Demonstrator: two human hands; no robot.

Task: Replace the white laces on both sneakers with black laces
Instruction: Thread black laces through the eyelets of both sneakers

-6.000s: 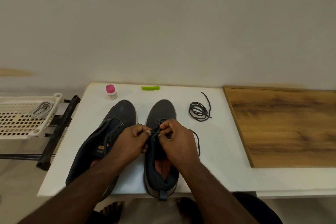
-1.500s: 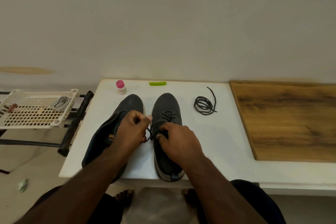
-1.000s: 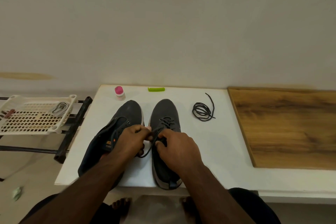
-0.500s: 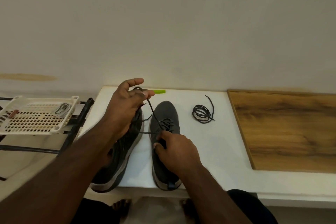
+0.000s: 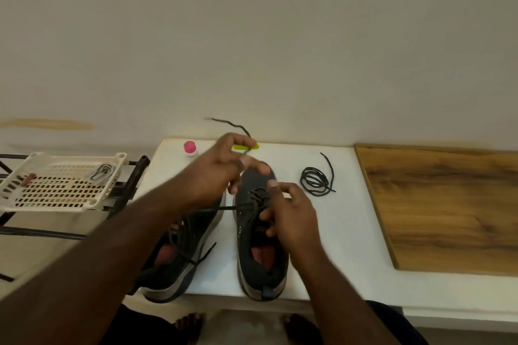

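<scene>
Head: L hand (image 5: 221, 168) pinches lace (image 5: 238, 127).

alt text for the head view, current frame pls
A person's left hand pulls a black lace up from the right-side sneaker while the right hand holds its eyelets; a coiled spare lace lies on the white table.

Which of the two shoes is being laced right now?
The right sneaker: both hands work its black lace. The left sneaker lies untouched beside it, partly hidden by the forearm.
</scene>
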